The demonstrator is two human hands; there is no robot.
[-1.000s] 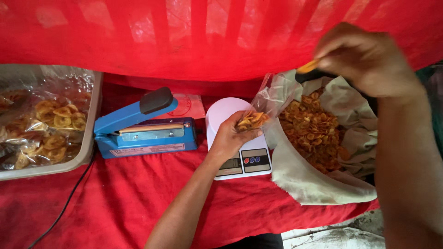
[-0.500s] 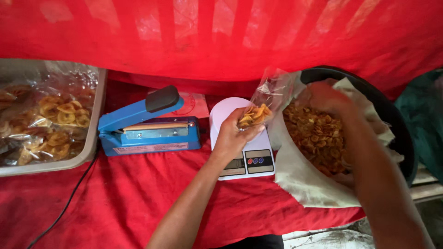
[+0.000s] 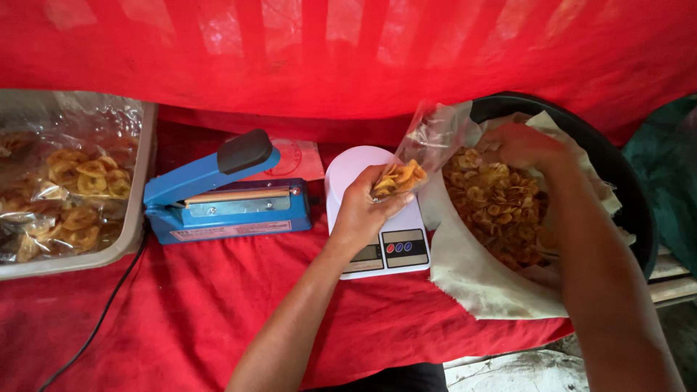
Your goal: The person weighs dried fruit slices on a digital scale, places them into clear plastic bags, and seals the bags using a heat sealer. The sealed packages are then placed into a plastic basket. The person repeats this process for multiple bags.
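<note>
Left hand (image 3: 361, 210) clamped on clear chip bag (image 3: 415, 161) above white scale (image 3: 374, 210); right hand (image 3: 524, 145) curled among chips (image 3: 501, 207), its grip unclear.

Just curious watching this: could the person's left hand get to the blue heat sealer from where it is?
Probably not right away: the left hand grips a clear plastic bag of chips over the white digital scale. The blue heat sealer sits just beside it, with nothing between.

Blue heat sealer (image 3: 225, 196), tray of packed chips (image 3: 138, 218), red cloth (image 3: 181, 305).
</note>
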